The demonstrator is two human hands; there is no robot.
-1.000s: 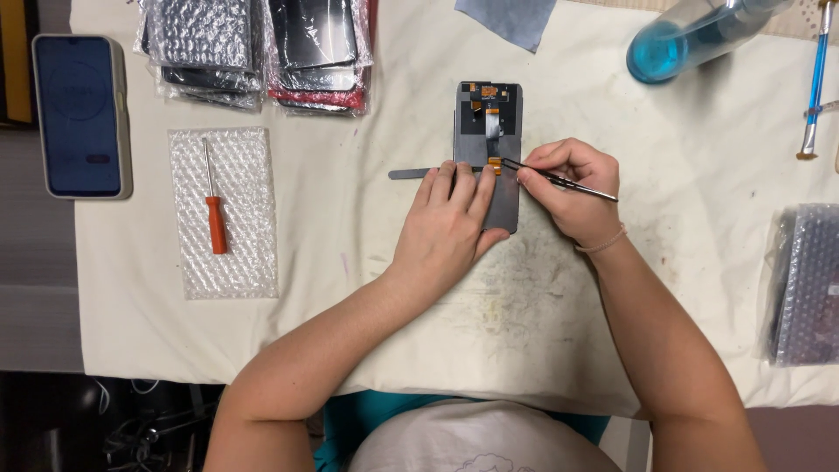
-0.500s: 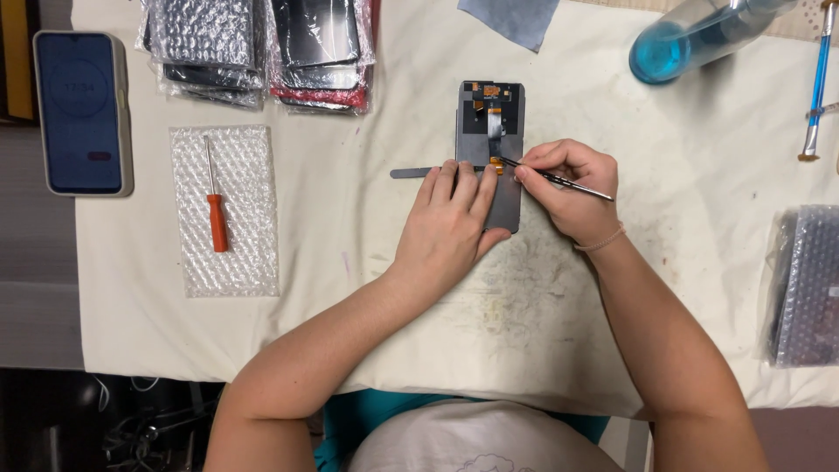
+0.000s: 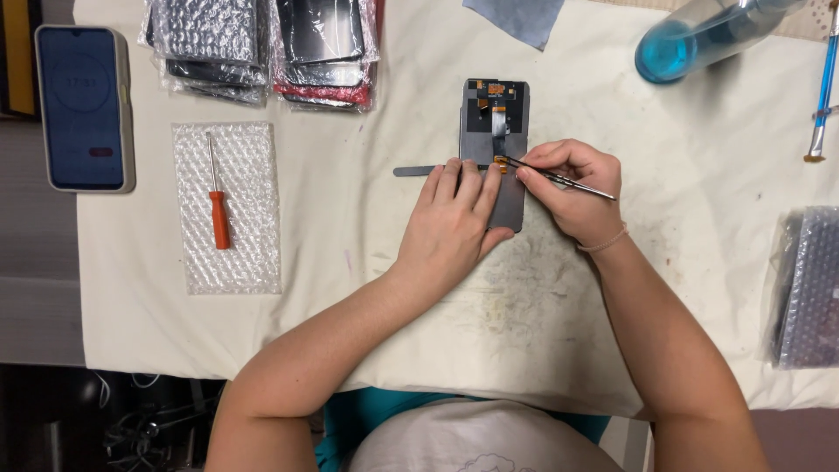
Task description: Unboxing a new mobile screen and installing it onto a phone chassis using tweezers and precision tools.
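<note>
A dark grey phone screen panel (image 3: pixel 495 122) lies face down on the white cloth, its orange flex cable showing near the top. My left hand (image 3: pixel 454 223) lies flat on its lower half and presses it down, fingertips next to a thin grey pry tool (image 3: pixel 413 171) that sticks out to the left. My right hand (image 3: pixel 572 192) pinches metal tweezers (image 3: pixel 559 179), whose tips touch the small orange connector at the panel's middle.
An orange-handled screwdriver (image 3: pixel 218 210) rests on a bubble-wrap sheet (image 3: pixel 227 205) at left. A phone (image 3: pixel 83 107) lies at far left. Stacked bagged panels (image 3: pixel 262 48) sit at the back, a blue bottle (image 3: pixel 699 35) and brush (image 3: pixel 821 96) at right, more bubble wrap (image 3: pixel 808 288) by the right edge.
Almost nothing differs; the tweezers' tips shifted very slightly at the orange connector while my left hand stayed pressed on the panel.
</note>
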